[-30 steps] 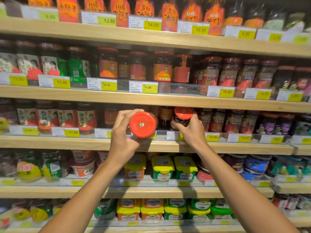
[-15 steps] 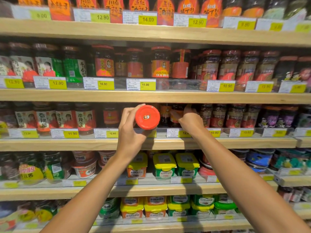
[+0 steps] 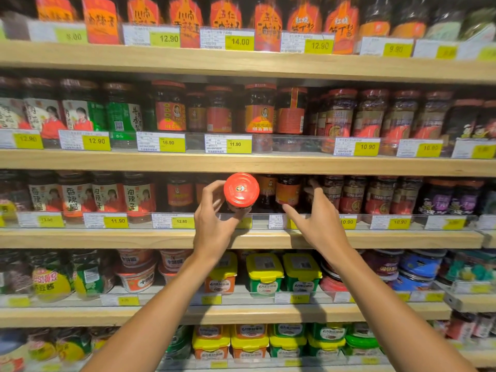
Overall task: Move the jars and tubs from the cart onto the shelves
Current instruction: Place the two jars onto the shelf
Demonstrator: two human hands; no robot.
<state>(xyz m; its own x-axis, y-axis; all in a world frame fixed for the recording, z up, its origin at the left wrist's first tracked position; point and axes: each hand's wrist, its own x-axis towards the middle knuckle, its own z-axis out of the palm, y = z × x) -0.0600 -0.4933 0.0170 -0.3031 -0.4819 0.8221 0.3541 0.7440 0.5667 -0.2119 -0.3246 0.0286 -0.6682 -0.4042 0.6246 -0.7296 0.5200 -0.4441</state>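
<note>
Jar [image 3: 240,193], round glossy red lid, gripped by left hand [image 3: 212,224].

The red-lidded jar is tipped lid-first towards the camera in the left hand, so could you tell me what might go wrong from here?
1. The left hand holds the jar only by its sides, tilted with nothing under it; a slip could drop it past the shelf edge.
2. The slot is tight: shelved jars stand right beside it and could be knocked as it goes in.
3. The right hand is open near those jars and could bump them.
</note>
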